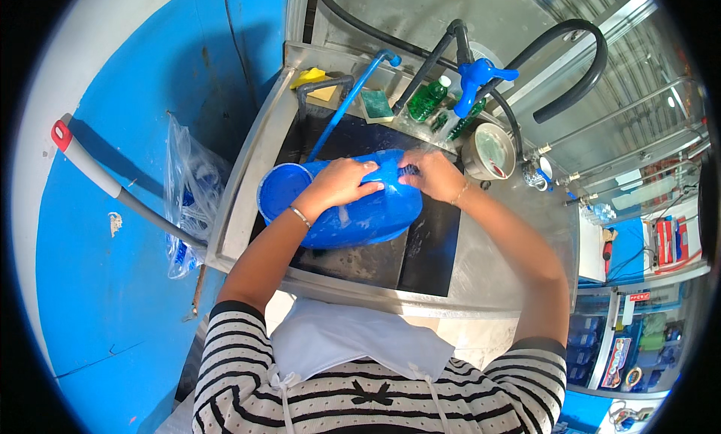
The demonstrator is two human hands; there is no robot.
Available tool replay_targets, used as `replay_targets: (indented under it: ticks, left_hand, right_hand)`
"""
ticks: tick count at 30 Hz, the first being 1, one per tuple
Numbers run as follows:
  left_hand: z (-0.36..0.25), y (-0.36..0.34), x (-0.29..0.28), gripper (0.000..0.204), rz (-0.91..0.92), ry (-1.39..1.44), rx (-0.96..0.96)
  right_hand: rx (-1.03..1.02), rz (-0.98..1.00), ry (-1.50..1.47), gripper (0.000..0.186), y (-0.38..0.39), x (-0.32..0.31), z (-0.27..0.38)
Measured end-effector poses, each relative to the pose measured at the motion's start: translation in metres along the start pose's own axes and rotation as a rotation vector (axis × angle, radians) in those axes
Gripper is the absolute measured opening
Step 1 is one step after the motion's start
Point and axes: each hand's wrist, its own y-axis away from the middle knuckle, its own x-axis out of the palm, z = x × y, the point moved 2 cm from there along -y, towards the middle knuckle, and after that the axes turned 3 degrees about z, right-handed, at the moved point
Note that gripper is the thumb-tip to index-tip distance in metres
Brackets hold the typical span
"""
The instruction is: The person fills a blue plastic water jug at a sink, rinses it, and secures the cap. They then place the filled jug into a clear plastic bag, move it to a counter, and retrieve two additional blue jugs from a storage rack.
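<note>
Blue plastic jug (368, 208) lies on its side over the steel sink (248, 186), mouth end toward the tap side, so it sits in the basin rather than on the wet counter. Left hand (342, 182) is spread flat on top of the jug, fingers wide and curled over the upper wall, pinning it, likely to stop it rolling. Right hand (435, 175) is at the jug's far end, fingers closed narrow around a small dark scrubber or brush (409, 169); exactly what it is I cannot tell. Blue round lid or bowl (282, 190) rests just beside the jug's left end, inside the sink. Blue tap (477, 77) stands behind, with black hoses around it. Green bottle (428, 97) and green scouring pad (375, 103) sit on the back ledge, near. Yellow sponge (315, 81) is at the back left corner. Round metal pot (488, 152) sits on the counter right of the hands. Clear plastic bag (191, 201) hangs left of the sink.
</note>
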Motion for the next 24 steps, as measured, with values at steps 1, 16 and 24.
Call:
replay_targets:
  ticks: [1, 16, 24]
  left_hand:
    - [0.003, 0.002, 0.0, 0.044, -0.005, 0.013, 0.021]
    - [0.014, 0.011, -0.006, 0.045, -0.032, 0.037, 0.008]
    - [-0.01, -0.002, 0.009, 0.046, 0.001, 0.054, 0.117]
  right_hand:
    - [-0.145, -0.016, 0.048, 0.026, 0.003, 0.001, 0.003]
    - [-0.444, -0.335, 0.059, 0.029, 0.02, -0.017, 0.02]
    - [0.213, -0.174, -1.334, 0.026, 0.004, -0.009, -0.011]
